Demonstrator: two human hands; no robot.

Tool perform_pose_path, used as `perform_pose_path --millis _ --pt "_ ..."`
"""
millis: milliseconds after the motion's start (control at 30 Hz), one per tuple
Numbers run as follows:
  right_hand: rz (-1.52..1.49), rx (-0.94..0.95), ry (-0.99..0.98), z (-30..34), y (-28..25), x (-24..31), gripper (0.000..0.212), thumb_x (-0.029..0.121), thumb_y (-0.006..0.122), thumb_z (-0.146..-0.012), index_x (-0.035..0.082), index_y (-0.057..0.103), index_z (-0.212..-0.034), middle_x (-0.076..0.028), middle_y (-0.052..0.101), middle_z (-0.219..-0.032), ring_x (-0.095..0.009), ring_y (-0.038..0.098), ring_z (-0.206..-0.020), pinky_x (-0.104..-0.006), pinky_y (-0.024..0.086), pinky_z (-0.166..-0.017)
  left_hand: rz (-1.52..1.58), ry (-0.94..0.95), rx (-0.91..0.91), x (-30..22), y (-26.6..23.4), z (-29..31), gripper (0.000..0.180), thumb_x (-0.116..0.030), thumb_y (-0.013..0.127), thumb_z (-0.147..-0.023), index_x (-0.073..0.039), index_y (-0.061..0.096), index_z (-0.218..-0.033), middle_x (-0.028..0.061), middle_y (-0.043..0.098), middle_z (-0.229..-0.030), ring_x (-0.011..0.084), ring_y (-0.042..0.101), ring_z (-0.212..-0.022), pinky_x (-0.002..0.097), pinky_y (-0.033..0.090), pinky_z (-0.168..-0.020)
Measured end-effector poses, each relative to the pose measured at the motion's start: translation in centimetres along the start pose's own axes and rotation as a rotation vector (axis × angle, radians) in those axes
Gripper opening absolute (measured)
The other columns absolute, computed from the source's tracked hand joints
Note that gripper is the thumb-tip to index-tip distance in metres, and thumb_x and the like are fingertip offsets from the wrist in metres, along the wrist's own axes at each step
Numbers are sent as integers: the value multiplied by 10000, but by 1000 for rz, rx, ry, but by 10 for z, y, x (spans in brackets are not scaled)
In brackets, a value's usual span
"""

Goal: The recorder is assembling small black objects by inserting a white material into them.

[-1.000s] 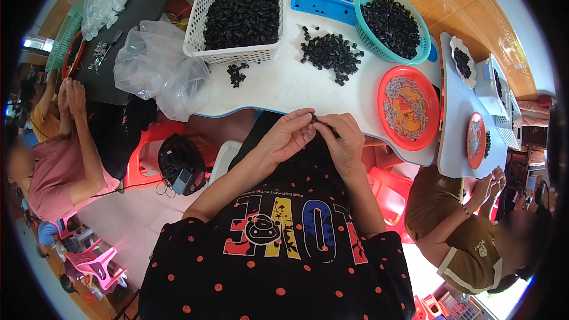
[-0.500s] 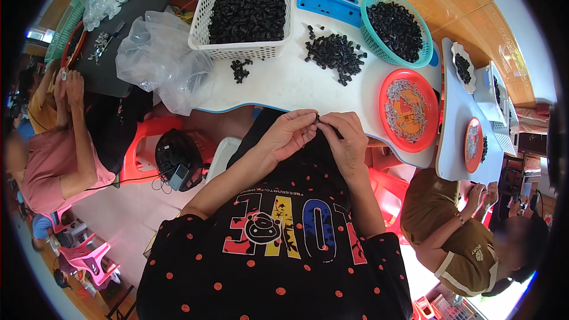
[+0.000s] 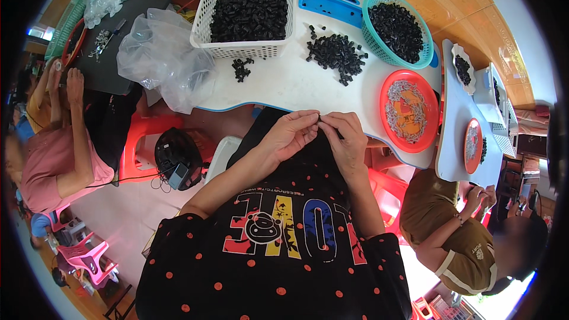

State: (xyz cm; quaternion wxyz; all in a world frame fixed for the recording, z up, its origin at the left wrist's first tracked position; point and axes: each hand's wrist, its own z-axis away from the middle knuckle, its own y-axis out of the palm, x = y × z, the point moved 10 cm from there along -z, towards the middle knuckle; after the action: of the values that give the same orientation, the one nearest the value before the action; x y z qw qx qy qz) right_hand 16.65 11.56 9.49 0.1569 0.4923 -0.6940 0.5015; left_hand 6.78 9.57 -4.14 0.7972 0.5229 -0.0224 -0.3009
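Note:
My left hand [image 3: 293, 135] and my right hand [image 3: 345, 137] meet in front of my lap, just off the table's near edge. Thumbs and fingertips of both are pinched around a small black plastic piece [image 3: 320, 118], mostly hidden by the fingers. Beyond them, a loose pile of black plastic pieces [image 3: 336, 54] lies on the white table [image 3: 275, 86]. A smaller cluster of black pieces [image 3: 241, 70] sits to its left. Right of my hands is a red plate [image 3: 435, 109] strewn with small, shiny pale parts.
A white basket [image 3: 255, 51] and a teal basket [image 3: 374, 40], both full of black pieces, stand at the back. Between them lies a blue tray [image 3: 320, 5]. A clear plastic bag [image 3: 160, 59] hangs over the left edge. Co-workers sit left [image 3: 65, 166] and right [image 3: 438, 225].
My hands keep almost the same pose around the small black piece, with only slight finger movement. At the left, the co-worker's hands have shifted a little.

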Motion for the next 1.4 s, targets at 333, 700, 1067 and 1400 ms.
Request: perform_pose_path --millis 333,700,1067,1400 --pt "-453 267 502 9 20 -40 247 32 722 -810 36 713 -1057 -47 663 -900 -94 589 -812 -236 475 -717 -113 -78 235 3 13 -2 289 -65 662 -892 -50 588 -1171 62 651 -1006 133 648 -822 290 559 -751" --pt "-457 367 398 10 32 -23 217 47 668 -871 50 719 -1082 -76 667 -852 -116 621 -700 -240 509 -649 -67 -140 217 10 8 2 325 -3 639 -894 -16 559 -1209 57 647 -1040 118 638 -855 238 545 -766" --pt "-65 -23 133 -10 -7 5 133 21 769 -749 31 715 -869 -66 648 -928 -146 608 -808 -294 500 -712 -135 226 84 -25 10 3 161 18 650 -883 -3 643 -1043 89 686 -886 143 644 -711 249 539 -624" --pt "-641 50 591 12 19 -38 69 -1 703 -827 -9 690 -894 -56 623 -916 -97 599 -699 -230 488 -604 -143 238 71 -25 12 6 140 33 653 -873 -8 663 -1005 99 689 -900 147 642 -710 251 530 -607"
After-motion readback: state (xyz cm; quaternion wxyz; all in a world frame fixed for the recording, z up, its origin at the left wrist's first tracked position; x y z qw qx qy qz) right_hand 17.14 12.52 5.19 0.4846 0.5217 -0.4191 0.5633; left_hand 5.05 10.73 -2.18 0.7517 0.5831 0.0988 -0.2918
